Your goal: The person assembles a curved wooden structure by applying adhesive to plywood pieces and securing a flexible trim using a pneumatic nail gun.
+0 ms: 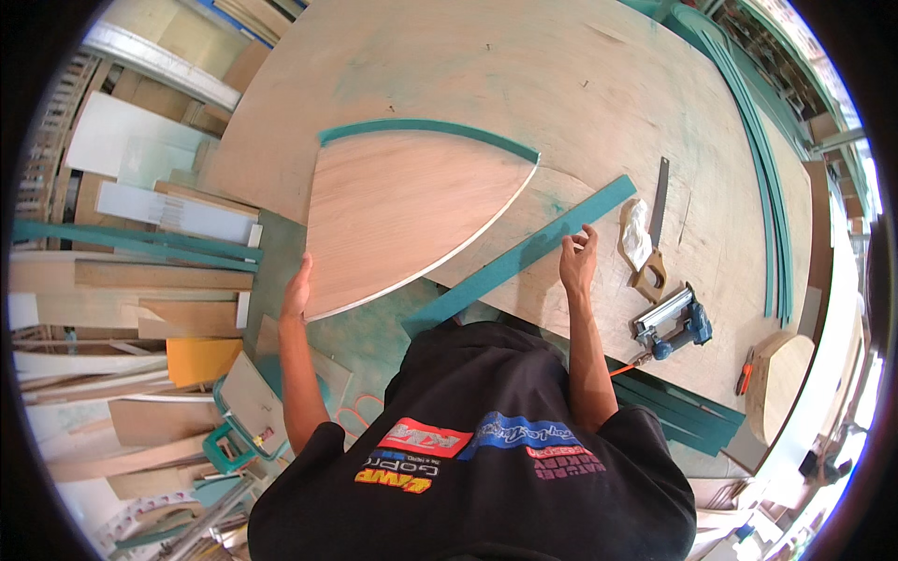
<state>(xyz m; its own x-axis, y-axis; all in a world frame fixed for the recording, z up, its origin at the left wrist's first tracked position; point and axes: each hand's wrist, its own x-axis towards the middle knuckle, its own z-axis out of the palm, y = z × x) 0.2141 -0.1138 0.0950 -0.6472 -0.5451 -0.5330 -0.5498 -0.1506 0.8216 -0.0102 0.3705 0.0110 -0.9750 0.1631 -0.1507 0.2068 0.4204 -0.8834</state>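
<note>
A curved-sided plywood panel has a green strip along its far edge and a white edge on its near curve. My left hand grips its near left corner, with the fingers' ends partly hidden. A flat green board lies slantwise at the table's near edge. Just over it is my right hand, its fingers loosely bent and apart, with nothing visible in them. Right of that hand are a handsaw, a crumpled white bag and a blue-and-silver nail gun.
The wooden table has green stains. Long green strips lie along its right side, near red-handled pliers and a rounded wood piece. An orange hose meets the nail gun. Stacked boards fill the left.
</note>
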